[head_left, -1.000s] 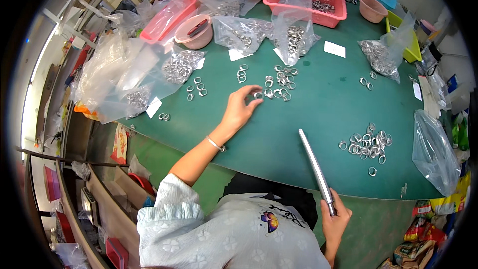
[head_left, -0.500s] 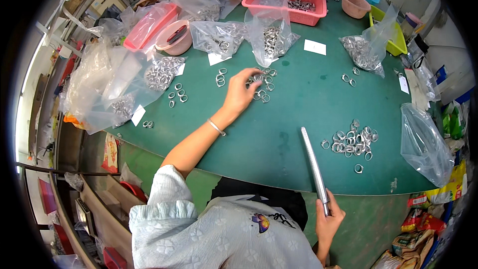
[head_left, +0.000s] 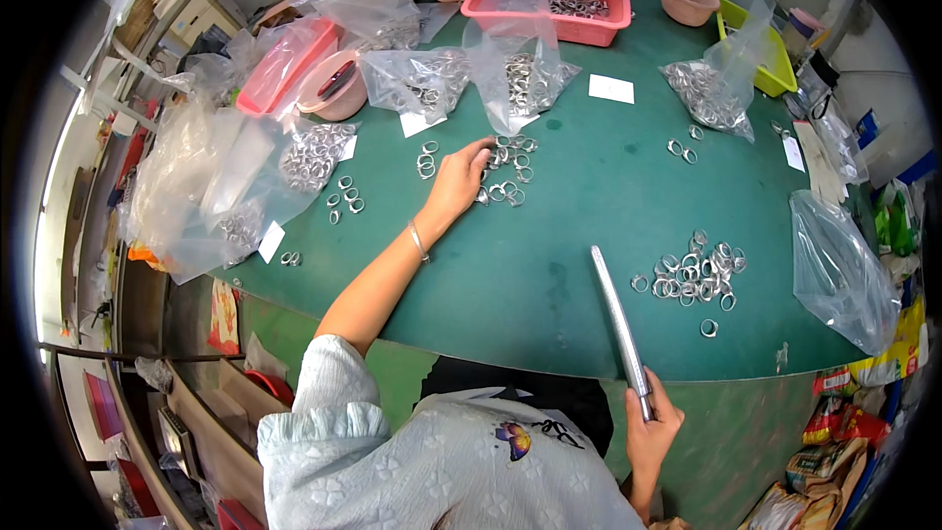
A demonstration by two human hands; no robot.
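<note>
My right hand [head_left: 653,429] is wrapped round the lower end of a tapered silver ring mandrel [head_left: 618,319], whose narrow tip points up over the table. At the left edge of a small pile of silver rings [head_left: 510,169] rests my left hand [head_left: 459,180]. Its fingers are loosely bent, with thumb and index a little apart beside the rings; no ring shows held in them. A second, bigger heap of rings [head_left: 692,277] lies to the right of the mandrel, with one ring [head_left: 708,328] apart from it, nearer the table's edge.
Clear bags of rings [head_left: 314,152] stand at the left and back of the green table [head_left: 471,285]. A pink basket [head_left: 599,29], a pink bowl [head_left: 332,93] and a lime tray [head_left: 775,59] sit farther off. An empty-looking plastic bag [head_left: 839,270] lies at right.
My left hand has drawn back from over the small pile to its left edge, leaving more of the rings in sight. The mandrel stays in my right hand, nearly unmoved.
</note>
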